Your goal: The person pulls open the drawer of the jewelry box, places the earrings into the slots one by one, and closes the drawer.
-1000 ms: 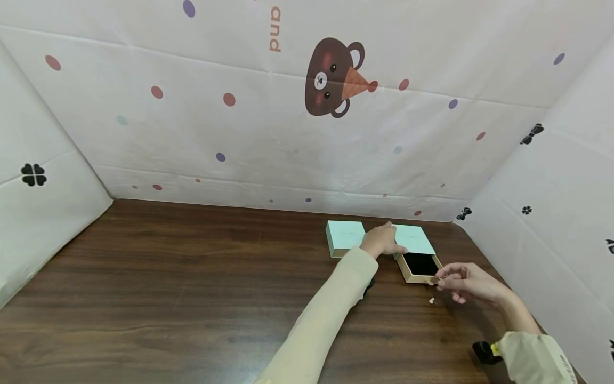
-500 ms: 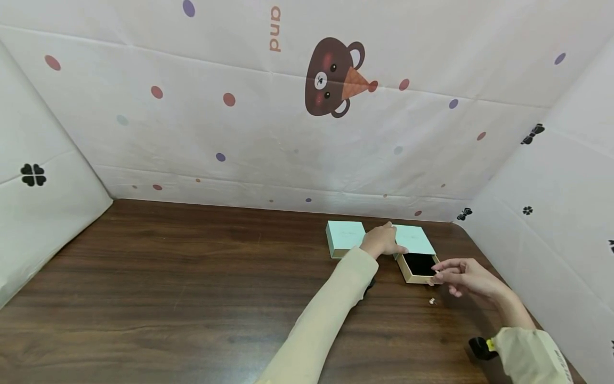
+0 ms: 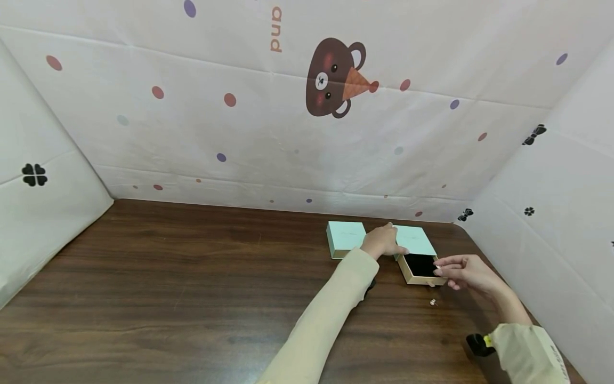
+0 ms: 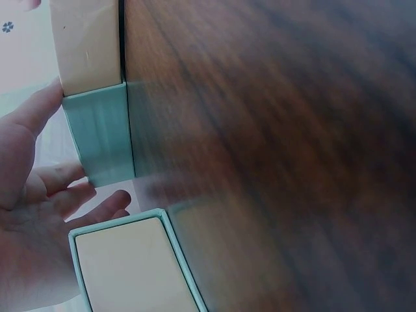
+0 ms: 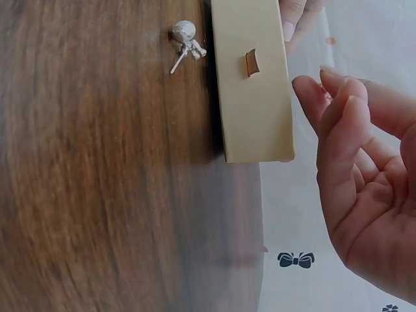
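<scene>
My left hand point(image 3: 381, 241) holds the mint sleeve point(image 3: 415, 240) of a small jewelry box, thumb at its near edge and fingers toward its far side. The box's cream drawer point(image 5: 253, 123) is slid partway out, showing a black lining point(image 3: 421, 264). Over the drawer's right side, my right hand point(image 3: 472, 274) pinches a tiny shiny piece point(image 5: 326, 94) between thumb and fingertips; most of it is hidden, so I cannot tell its kind. An earring point(image 5: 184, 34) with a silvery ball and a thin post lies on the table in front of the drawer.
Left of my left hand stands a second mint box point(image 3: 345, 234), its drawer pushed in. Both boxes rest on a dark wood table point(image 3: 168, 288). White printed sheets point(image 3: 259, 122) rise at the back and both sides.
My right hand has shifted slightly up and back, from the drawer's front corner to above its right side, still pinching the small piece. The left hand and both boxes have stayed put.
</scene>
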{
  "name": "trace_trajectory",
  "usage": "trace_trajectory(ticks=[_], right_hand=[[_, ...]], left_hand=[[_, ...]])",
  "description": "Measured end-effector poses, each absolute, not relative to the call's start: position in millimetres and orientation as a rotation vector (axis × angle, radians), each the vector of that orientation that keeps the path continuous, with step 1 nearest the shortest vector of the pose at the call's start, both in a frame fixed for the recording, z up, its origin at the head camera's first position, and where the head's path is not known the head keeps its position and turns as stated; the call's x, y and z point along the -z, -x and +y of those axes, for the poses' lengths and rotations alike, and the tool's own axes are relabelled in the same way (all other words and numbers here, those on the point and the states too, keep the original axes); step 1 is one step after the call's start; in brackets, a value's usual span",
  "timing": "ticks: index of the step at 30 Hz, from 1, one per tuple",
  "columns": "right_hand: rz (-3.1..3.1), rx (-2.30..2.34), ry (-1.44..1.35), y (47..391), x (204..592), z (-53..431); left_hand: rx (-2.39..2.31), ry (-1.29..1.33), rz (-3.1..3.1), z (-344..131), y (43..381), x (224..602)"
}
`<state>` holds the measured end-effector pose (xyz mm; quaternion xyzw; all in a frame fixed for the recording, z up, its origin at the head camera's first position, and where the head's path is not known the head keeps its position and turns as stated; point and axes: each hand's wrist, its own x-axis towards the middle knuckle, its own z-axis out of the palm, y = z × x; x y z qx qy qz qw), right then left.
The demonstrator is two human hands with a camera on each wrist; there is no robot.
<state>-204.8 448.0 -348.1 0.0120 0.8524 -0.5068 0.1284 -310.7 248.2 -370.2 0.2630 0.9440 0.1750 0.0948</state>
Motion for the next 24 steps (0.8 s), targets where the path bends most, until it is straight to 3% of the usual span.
trace_trajectory(ticks=[24], right_hand=[[2.782,1.117,-0.137,216.9,354.9,432.3]], left_hand=[[-0.517,-0.781,2.804,248.3,309.4,368.1]])
